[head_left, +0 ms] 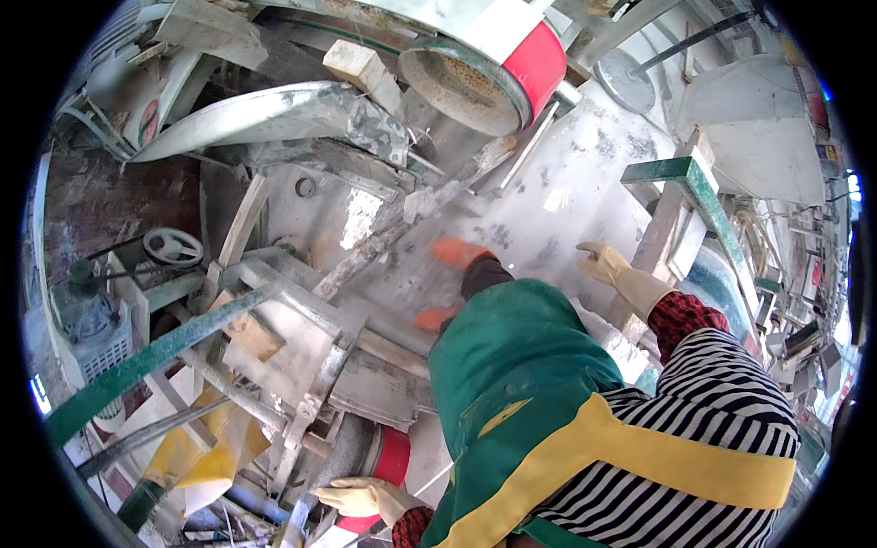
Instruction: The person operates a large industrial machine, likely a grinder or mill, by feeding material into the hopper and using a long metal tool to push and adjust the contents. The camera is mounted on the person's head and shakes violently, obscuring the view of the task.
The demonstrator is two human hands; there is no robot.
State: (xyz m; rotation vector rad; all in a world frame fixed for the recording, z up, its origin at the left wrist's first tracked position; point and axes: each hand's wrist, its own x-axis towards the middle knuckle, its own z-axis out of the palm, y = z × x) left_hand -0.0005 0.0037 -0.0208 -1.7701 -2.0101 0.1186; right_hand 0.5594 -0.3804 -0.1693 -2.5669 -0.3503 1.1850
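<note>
A dusty white stone slab (585, 183) lies on the metal frame (274, 301).

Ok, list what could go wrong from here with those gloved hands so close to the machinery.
1. The left hand lies right beside the red-banded roller. If the roller turns, the glove might get drawn in.
2. The orange boots stand on a dust-coated white surface, so a slip seems possible.
3. The right hand is spread open near the green metal frame. In a stumble, it could strike the frame's edges.
</note>
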